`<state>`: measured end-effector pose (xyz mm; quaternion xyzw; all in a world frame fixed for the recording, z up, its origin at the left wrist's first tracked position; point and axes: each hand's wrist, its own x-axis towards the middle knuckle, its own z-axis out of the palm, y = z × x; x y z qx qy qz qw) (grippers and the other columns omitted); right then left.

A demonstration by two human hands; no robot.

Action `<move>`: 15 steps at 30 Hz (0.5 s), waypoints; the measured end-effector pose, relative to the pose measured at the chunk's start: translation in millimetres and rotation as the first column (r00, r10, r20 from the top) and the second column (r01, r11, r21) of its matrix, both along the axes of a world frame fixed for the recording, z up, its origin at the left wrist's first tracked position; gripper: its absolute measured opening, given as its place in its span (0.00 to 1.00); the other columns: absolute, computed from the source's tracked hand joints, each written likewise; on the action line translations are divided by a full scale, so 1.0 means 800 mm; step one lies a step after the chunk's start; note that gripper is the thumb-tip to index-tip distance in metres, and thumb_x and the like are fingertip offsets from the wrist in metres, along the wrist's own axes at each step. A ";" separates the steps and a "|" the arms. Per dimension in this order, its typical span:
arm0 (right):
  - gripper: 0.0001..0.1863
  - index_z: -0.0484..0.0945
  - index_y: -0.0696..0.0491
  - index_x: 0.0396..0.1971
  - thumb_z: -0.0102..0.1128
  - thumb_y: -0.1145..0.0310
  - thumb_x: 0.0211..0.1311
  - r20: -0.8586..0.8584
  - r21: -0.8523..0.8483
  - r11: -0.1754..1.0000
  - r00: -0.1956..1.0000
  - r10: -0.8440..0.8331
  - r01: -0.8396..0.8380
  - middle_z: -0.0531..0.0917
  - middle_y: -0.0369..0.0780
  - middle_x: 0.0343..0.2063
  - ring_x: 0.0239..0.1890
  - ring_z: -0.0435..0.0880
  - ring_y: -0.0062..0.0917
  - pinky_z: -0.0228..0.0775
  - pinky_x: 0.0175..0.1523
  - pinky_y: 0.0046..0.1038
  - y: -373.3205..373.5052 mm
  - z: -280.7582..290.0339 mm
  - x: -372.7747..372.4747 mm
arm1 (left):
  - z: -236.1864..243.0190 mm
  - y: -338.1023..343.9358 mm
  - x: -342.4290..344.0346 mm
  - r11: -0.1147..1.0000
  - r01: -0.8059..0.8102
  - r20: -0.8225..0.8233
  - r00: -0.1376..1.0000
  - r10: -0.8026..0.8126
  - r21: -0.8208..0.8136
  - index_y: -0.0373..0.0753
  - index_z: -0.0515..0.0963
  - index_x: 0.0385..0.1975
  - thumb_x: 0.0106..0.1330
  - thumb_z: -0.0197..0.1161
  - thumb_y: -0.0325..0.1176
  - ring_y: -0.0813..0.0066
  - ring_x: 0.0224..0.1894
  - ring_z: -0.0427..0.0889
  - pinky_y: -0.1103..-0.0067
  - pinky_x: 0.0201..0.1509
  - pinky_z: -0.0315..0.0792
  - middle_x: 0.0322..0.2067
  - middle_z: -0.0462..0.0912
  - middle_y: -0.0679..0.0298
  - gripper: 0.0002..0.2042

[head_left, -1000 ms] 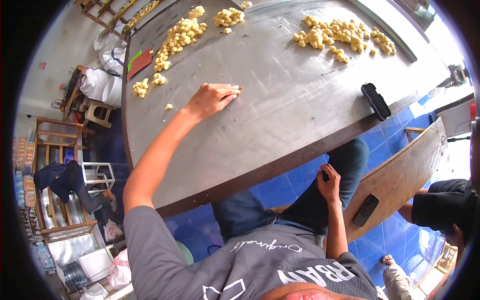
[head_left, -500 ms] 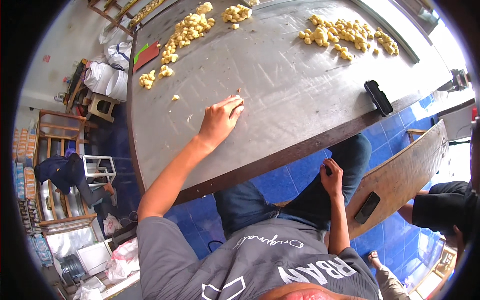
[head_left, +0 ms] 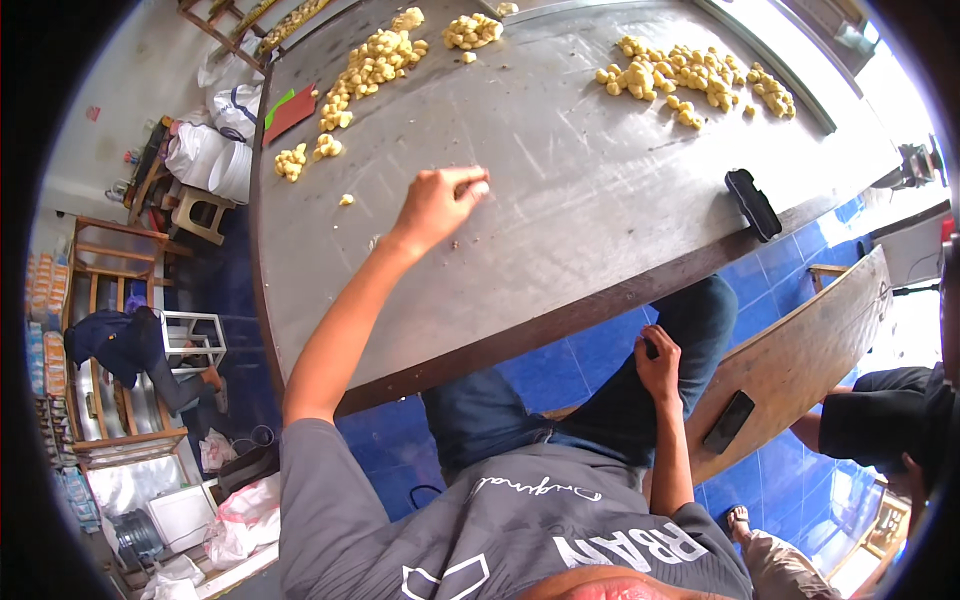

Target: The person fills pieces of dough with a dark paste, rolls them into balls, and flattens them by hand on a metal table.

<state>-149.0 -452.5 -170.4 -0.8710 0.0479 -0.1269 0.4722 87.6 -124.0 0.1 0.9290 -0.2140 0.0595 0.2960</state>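
Note:
My left hand (head_left: 440, 206) is raised at the middle of the grey tabletop (head_left: 540, 210), thumb and fingertips pinched together. What they hold, if anything, is too small to make out. Small brown crumbs (head_left: 455, 244) lie on the table by my wrist, and a single pale yellow piece (head_left: 346, 200) lies to the left. My right hand (head_left: 659, 362) rests on my right thigh below the table edge, its fingers curled around something dark that I cannot identify. Pale yellow, round, nut-like pieces are heaped at the far left (head_left: 372, 70) and far right (head_left: 690, 72).
A smaller heap (head_left: 472, 30) sits at the far edge. Red and green sheets (head_left: 290, 116) lie at the left edge, and an open black case (head_left: 752, 205) near the right front edge. A phone (head_left: 729, 422) lies on the wooden bench (head_left: 800, 350). Other people are at left and right.
My left hand has lifted slightly, its fingertips still pinched. Brown crumbs now show on the table near my wrist. My right hand stays on my thigh.

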 end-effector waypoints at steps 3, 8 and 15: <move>0.08 0.79 0.63 0.34 0.61 0.79 0.53 -0.028 0.014 1.000 1.000 -0.007 0.007 0.83 0.50 0.37 0.43 0.84 0.41 0.75 0.50 0.32 -0.001 0.001 0.000 | -0.018 -0.001 -0.013 0.989 0.067 0.196 0.976 -0.093 0.136 0.37 0.84 0.40 0.61 0.64 0.30 0.62 0.44 0.85 0.72 0.47 0.78 0.43 0.84 0.59 0.09; 0.09 0.79 0.63 0.35 0.61 0.79 0.53 -0.011 -0.015 1.000 1.000 0.022 -0.022 0.83 0.50 0.38 0.42 0.84 0.42 0.75 0.49 0.32 -0.002 -0.002 0.001 | 0.025 0.020 -0.025 0.989 0.087 -0.084 0.993 -0.077 0.123 0.38 0.84 0.40 0.63 0.62 0.31 0.70 0.43 0.86 0.75 0.46 0.79 0.41 0.86 0.60 0.09; 0.09 0.79 0.63 0.35 0.61 0.79 0.53 -0.027 -0.010 1.000 0.999 0.018 -0.019 0.83 0.50 0.38 0.42 0.84 0.43 0.75 0.49 0.32 0.001 0.003 0.002 | 0.005 0.042 -0.081 0.986 0.127 -0.058 0.989 -0.134 -0.103 0.38 0.84 0.41 0.61 0.65 0.27 0.69 0.48 0.84 0.77 0.50 0.78 0.41 0.86 0.60 0.09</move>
